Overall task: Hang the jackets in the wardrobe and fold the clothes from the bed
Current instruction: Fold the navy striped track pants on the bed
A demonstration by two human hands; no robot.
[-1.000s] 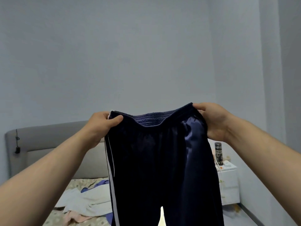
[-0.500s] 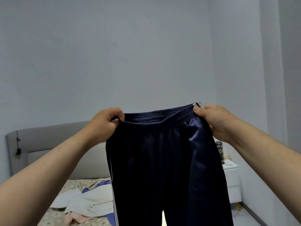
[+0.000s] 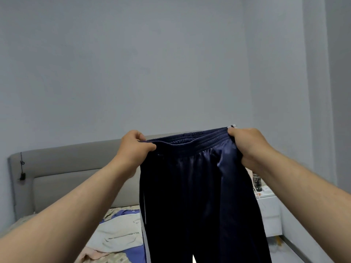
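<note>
Pale grey bedroom wall (image 3: 133, 63); grey padded headboard (image 3: 76, 164) as reference. Navy track trousers (image 3: 190, 196) held up in front of headboard, legs hanging free before its right end. Left hand (image 3: 135, 149) pinches one end of waistband (image 3: 191, 144); right hand (image 3: 247, 147) grips other end, fingers curled in fabric. Unfolded clothes (image 3: 117, 234) lie on bed (image 3: 117, 260) below headboard; white nightstand (image 3: 269, 215) right of headboard. For clean fold: hold waistband taut and level, let legs hang straight, bring side seams together before lowering
</note>
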